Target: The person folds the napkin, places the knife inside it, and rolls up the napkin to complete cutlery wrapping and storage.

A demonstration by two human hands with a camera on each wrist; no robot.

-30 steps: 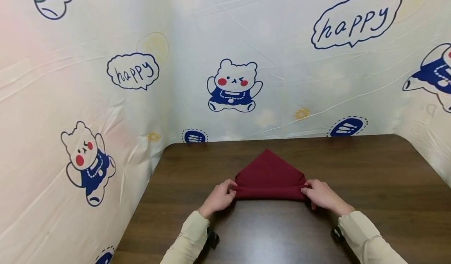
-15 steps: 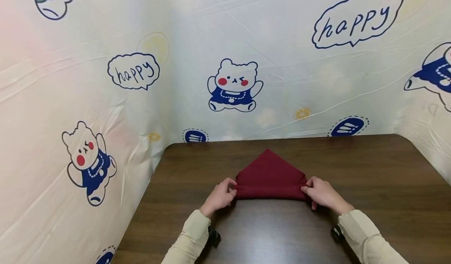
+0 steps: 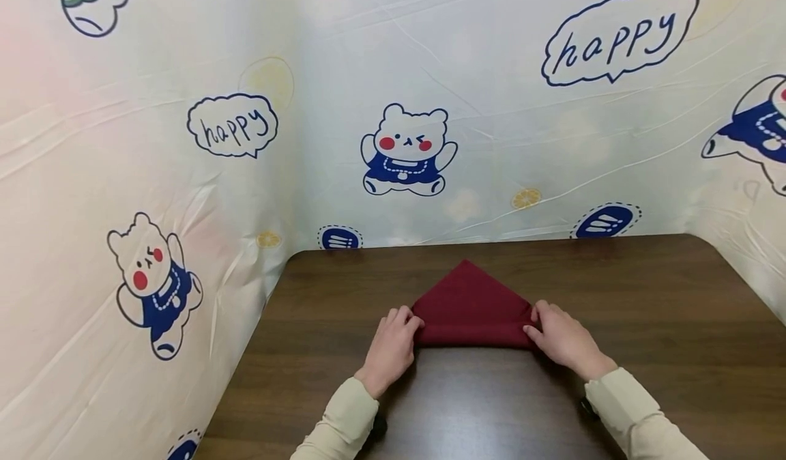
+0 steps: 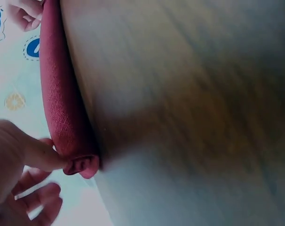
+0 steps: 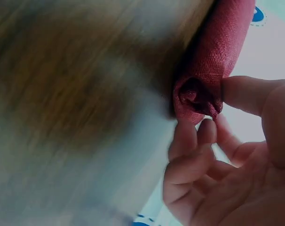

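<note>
A dark red cloth (image 3: 469, 296) lies on the brown table, its far part a flat triangle pointing away from me. Its near edge is a thick roll (image 3: 473, 335) running from side to side. My left hand (image 3: 389, 347) pinches the roll's left end, the thumb against it in the left wrist view and part of a finger showing behind. At the other end, my right hand (image 3: 566, 337) pinches the roll between thumb and fingers. The right wrist view shows the spiral layers of the roll's open end (image 5: 196, 96), with fingertips just below it.
The wood-grain table (image 3: 467, 405) extends on all sides of the cloth. Behind and to the left hangs a pale curtain (image 3: 491, 139) printed with bears and "happy" bubbles. Dark wrist devices (image 3: 587, 407) sit under the cream sleeves (image 3: 626, 405).
My left hand has shifted slightly right and turned, with its fingers now higher on the roll's end. The right hand's fingers have moved up a little. The cloth stays almost in place.
</note>
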